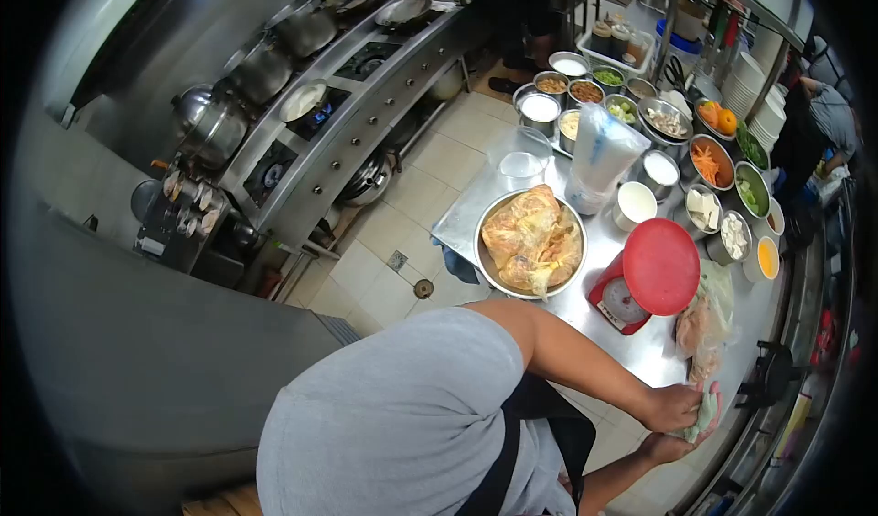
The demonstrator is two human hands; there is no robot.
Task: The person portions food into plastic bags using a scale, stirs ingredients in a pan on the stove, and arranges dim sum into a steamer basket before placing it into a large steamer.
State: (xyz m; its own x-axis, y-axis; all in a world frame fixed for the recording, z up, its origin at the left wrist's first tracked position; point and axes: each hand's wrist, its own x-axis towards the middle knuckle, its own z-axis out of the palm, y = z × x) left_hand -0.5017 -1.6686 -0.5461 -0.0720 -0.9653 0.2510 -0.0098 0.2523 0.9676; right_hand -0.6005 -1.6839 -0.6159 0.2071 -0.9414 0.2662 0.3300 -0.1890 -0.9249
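Observation:
My left hand [675,409] is closed on a pale green cloth [703,417], off the near right edge of the steel table. Just below it, my right hand [669,446] grips the same cloth from behind, its fingertips showing past the far side. Close above both hands, a clear plastic bag of pinkish meat [697,329] rests on the table. A red dial scale [660,266] with a round red pan stands to its left. Farther left is a steel bowl [479,258] filled with yellowish meat in clear plastic.
Steel containers of chopped food, including shredded carrot [705,163], crowd the table [462,212]. A roll of clear plastic bags [599,159] stands among them. Along the left runs a stove [315,164] with pots. A black stool [773,374] is at right; other people stand behind.

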